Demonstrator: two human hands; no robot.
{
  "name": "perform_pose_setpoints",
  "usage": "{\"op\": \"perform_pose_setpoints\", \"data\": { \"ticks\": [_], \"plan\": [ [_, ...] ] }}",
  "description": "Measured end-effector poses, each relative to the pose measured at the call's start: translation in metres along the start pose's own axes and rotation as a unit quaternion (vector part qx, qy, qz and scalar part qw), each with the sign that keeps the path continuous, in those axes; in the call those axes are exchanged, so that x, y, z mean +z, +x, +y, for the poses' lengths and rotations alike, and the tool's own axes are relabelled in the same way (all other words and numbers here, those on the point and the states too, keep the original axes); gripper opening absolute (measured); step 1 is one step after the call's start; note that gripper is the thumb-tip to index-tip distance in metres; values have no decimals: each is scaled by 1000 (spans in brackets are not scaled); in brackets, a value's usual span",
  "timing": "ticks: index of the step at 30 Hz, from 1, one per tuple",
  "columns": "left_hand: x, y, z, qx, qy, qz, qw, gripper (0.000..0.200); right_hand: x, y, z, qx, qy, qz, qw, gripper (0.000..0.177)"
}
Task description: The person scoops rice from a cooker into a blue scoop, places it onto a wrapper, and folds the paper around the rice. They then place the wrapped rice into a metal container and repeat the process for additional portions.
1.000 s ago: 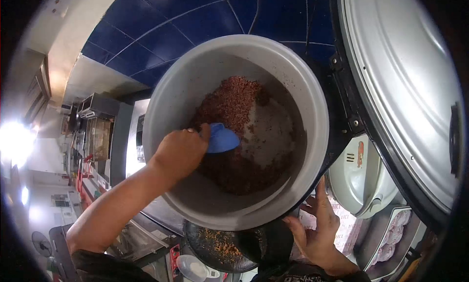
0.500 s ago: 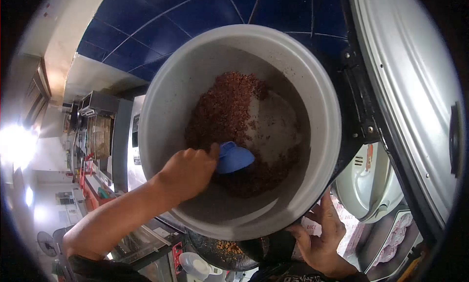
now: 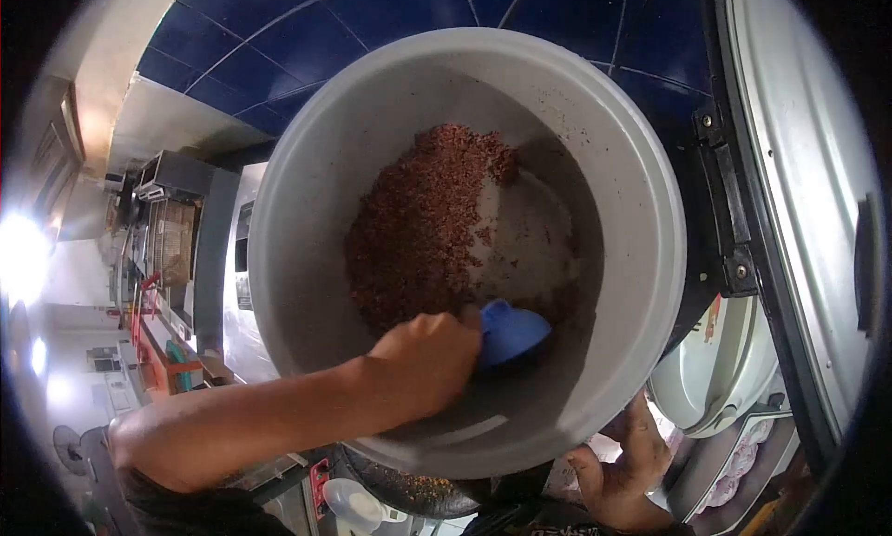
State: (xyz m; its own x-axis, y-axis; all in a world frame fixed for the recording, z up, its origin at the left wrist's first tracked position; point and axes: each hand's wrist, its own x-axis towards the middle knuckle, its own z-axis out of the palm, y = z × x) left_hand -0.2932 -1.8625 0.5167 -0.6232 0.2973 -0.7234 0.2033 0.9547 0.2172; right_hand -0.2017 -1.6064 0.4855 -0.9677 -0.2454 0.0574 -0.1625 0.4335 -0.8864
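Note:
A large grey inner pot (image 3: 655,220) fills the middle of the view, its mouth turned towards me. Reddish-brown grains, like cooked red rice (image 3: 418,211), lie heaped on its left side, with bare bottom showing to the right. My left hand (image 3: 432,355) reaches inside, fingers closed around the handle of a blue scoop (image 3: 513,335). The scoop's bowl is low in the pot; its contents are hidden. Under the pot's lower right edge, my right hand (image 3: 623,466) braces the outside with thumb and fingers spread apart against it. Some fingertips are hidden behind the pot.
A raised metal lid (image 3: 808,192) with a black hinge stands at right. Below it are a pale oval container (image 3: 720,369) and a tray (image 3: 743,471) of wrapped portions. A dark pan (image 3: 409,490) with crumbs sits under the pot. Blue tiles (image 3: 409,16) line the wall behind.
My left hand and the scoop have moved right and down across the pot's bottom. The pot looks larger in view, and the right hand has stayed at its lower right edge.

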Motion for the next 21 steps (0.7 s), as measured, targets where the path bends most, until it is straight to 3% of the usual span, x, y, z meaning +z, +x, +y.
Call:
{"op": "perform_pose_setpoints", "data": {
  "ticks": [2,4,6,10,11,12,13,14,15,16,18,21],
  "plan": [
    [3,4,5,23,-10,-12,1000,47,-4,3,-5,17,-5,-36,999,86],
    [3,7,4,27,-63,-27,997,26,-5,5,-2,35,-8,-69,997,85],
    [0,6,6,24,-76,-29,996,29,-3,4,9,-29,29,-29,999,97],
    [-5,0,14,24,-82,-29,996,42,0,6,2,-32,57,16,998,99],
    [-6,1,11,24,-83,-28,996,42,-17,28,-23,223,151,-108,957,94],
    [-7,1,6,46,-47,7,998,46,-26,39,-37,459,230,-221,829,93],
    [-7,2,4,70,-11,44,997,50,-22,31,-28,460,227,-218,830,93],
    [-6,3,6,75,-14,46,996,50,-15,16,-10,213,86,-128,965,87],
    [-4,3,8,61,54,132,988,52,-10,7,1,-57,-65,-28,996,90],
    [-4,3,10,46,122,219,967,53,-8,4,3,-58,-69,-28,996,90],
    [-7,1,10,52,187,261,946,51,-5,3,4,-17,18,-11,1000,90],
    [-8,-3,5,91,305,309,896,48,-3,5,3,-16,20,-6,1000,90]
  ]
}}
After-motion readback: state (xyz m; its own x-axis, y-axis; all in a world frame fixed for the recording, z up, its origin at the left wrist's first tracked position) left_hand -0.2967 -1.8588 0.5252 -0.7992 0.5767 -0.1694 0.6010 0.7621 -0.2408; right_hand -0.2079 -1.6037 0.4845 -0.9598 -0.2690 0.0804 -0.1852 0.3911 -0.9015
